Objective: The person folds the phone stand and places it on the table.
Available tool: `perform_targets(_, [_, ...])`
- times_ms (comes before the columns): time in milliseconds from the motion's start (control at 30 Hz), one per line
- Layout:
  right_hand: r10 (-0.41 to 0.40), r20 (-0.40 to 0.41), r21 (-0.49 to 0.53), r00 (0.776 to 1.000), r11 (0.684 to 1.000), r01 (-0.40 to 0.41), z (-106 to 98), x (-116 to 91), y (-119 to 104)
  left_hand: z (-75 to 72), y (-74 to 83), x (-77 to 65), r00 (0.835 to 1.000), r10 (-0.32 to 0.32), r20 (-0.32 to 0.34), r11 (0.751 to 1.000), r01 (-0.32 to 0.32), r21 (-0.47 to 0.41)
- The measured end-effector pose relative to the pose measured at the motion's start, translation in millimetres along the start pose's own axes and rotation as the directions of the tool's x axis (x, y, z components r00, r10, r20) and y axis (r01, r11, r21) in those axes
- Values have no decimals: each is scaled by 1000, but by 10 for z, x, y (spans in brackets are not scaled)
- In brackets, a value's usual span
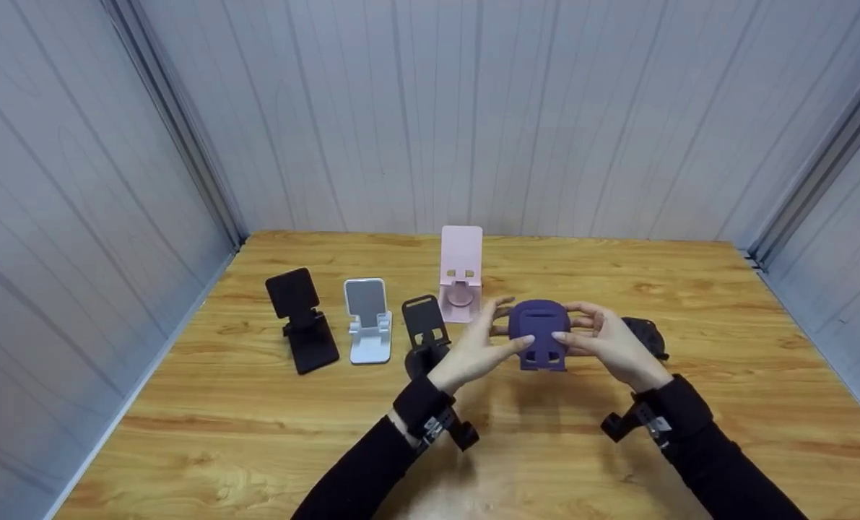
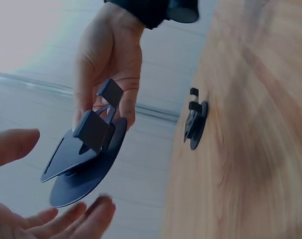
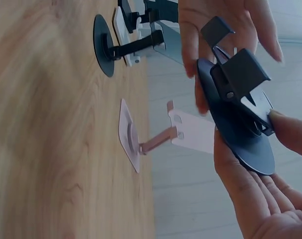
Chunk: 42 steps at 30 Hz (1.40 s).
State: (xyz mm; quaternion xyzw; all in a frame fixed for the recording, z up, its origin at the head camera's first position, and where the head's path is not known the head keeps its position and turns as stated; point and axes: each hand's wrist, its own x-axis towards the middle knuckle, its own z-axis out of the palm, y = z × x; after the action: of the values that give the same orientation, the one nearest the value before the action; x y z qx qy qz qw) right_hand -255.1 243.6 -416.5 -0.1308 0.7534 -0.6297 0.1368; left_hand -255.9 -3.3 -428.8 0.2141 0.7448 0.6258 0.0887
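Note:
A folded dark purple phone stand (image 1: 540, 325) with a rounded base is held up above the table. My right hand (image 1: 610, 348) pinches it, thumb on the folded plate and fingers under the base in the right wrist view. My left hand (image 1: 474, 352) is at the stand's other side. Its thumb (image 2: 14, 145) and fingers are spread apart around the stand in the left wrist view, with a gap between thumb and plate. Whether a left fingertip touches the base is unclear. The stand's two small lip hooks (image 3: 246, 72) point toward the wrist cameras.
Upright on the wooden table (image 1: 256, 448) are a black stand (image 1: 301, 318), a white stand (image 1: 368, 318), a dark stand (image 1: 424, 325) beside my left wrist and a pink stand (image 1: 461, 253) behind. A folded black stand (image 1: 646, 336) lies beyond my right hand. Panelled walls (image 1: 430, 123) enclose the table.

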Motion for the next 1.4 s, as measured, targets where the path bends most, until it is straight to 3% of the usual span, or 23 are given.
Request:
perform_targets(100, [6, -10, 10, 1000, 1000, -6, -91, 18, -22, -6, 18, -45, 998, 62, 4, 978, -61, 197])
perform_targets(200, [0, -28, 42, 1000, 999, 1, -185, 53, -25, 5, 23, -92, 994, 109, 30, 922, -112, 370])
perform_targets(333, [7, -75, 52, 997, 999, -3, -320, 90, -30, 66, 27, -144, 989, 134, 69, 803, -149, 578])
perform_targets(467, [34, -116, 2, 993, 999, -34, -485, 130, -62, 137, 30, -168, 985, 152, 77, 648, -158, 745])
perform_targets(567, [45, -136, -35, 990, 998, -50, -625, 176, -88, 162, 34, -193, 985, 158, 66, 559, -145, 817])
perform_targets(633, [50, -153, -51, 987, 997, -58, -716, 218, -100, 165, 28, -206, 986, 154, 57, 516, -129, 847])
perform_targets(833, [69, -217, -154, 974, 983, -103, -956, 328, -118, 153, -26, -214, 992, 123, 25, 482, -82, 872])
perform_targets(1033, [40, -308, -310, 951, 940, -140, -1096, 453, -108, 147, -82, -212, 993, 117, 13, 448, -65, 892])
perform_targets(1133, [4, -359, -407, 933, 899, -160, -1143, 536, -84, 147, -95, -215, 994, 112, 18, 449, -67, 891])
perform_targets(1300, [-92, -431, -574, 898, 796, -194, -1225, 679, 4, 143, -96, -212, 994, 109, 23, 462, -71, 884])
perform_targets(1400, [-83, -466, -589, 881, 772, -238, -1275, 743, 61, 143, -86, -208, 993, 112, 28, 448, -76, 891])
